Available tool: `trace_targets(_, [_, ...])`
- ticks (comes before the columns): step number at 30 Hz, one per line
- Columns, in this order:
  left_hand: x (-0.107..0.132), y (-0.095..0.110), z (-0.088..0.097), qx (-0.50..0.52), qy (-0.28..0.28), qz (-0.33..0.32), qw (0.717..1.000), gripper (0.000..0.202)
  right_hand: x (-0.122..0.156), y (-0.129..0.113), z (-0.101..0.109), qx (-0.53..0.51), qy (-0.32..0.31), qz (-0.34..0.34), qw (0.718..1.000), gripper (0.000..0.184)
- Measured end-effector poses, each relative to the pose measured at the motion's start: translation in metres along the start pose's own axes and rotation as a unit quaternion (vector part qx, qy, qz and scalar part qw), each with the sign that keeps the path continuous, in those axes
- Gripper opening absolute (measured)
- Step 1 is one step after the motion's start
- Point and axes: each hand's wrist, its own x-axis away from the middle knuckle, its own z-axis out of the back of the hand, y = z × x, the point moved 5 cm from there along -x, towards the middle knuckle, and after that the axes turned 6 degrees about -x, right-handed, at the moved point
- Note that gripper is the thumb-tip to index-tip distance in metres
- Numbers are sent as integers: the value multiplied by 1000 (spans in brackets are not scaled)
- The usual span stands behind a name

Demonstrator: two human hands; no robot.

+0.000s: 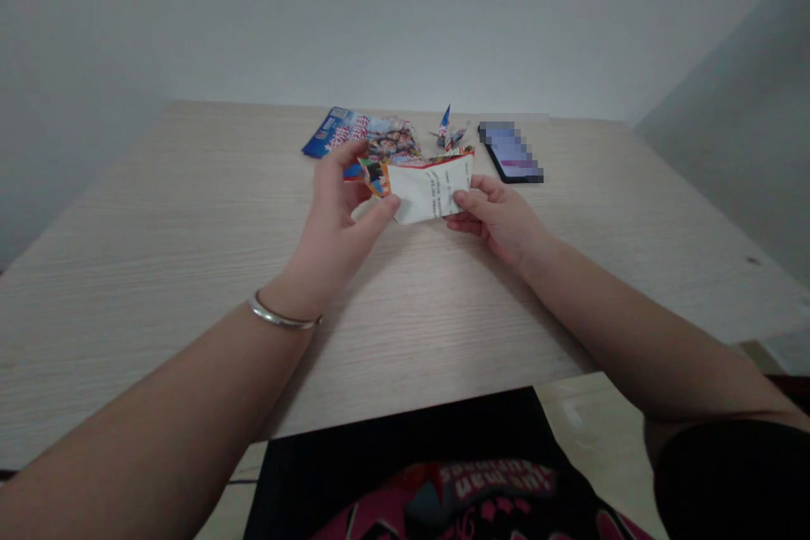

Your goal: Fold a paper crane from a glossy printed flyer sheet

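While I watch remotely through the head camera, a silver bangle (282, 321) rings the left wrist over the table (158, 253). Just beyond, the left hand (332, 219) bends its fingers in a wide curve, lightly holding one end of a folded paper (418, 196), thumb at the lower edge; the right hand (506, 215) pinches the other end, thumb in front, fingers behind. The paper is held up between them. I judge that uneven pulling could crease or tear it, and that a slack left hold could let the folds spring loose. Its long axis runs left to right, the orange, tapered end pointing left, the white printed face toward me. Farther back lie a colourful leaflet (342, 131), a folded-paper figure (443, 135) and a phone (507, 153).
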Motion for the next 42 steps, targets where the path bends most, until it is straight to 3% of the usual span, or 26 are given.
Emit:
trace_targets(2, [1,-16,-4,69,19,50,996,65,1,1,-2,1,-1,-3,1000,30])
trace_targets(6, [2,-33,-14,139,-13,131,982,49,1,5,-1,8,-5,-6,1000,33])
trace_targets(11, [3,-27,-10,177,-25,193,965,26,-3,7,6,33,-7,24,999,33])
trace_targets(15, [3,-17,-7,191,-13,201,961,11,-3,6,5,104,-23,63,992,29])
trace_targets(18, [2,-16,-9,226,-10,197,954,17,-2,5,1,155,-39,110,981,30])
trace_targets(22, [2,-17,-11,215,-19,181,959,20,-2,0,3,183,-3,188,965,26])
trace_targets(26, [1,-13,-10,201,-10,161,966,15,-4,-5,6,168,15,191,967,23])
trace_targets(30, [-1,-9,-7,196,6,132,972,19,2,-11,0,185,-9,203,962,21])
trace_targets(35, [-2,0,-3,112,6,83,990,7,9,-15,-6,233,-29,242,941,18])
trace_targets(39, [-1,18,-4,16,-54,18,998,6,12,-18,-8,241,-27,265,933,13])
trace_targets(42, [-1,20,-2,-1,-37,39,999,7,17,-22,-12,272,-29,273,922,8])
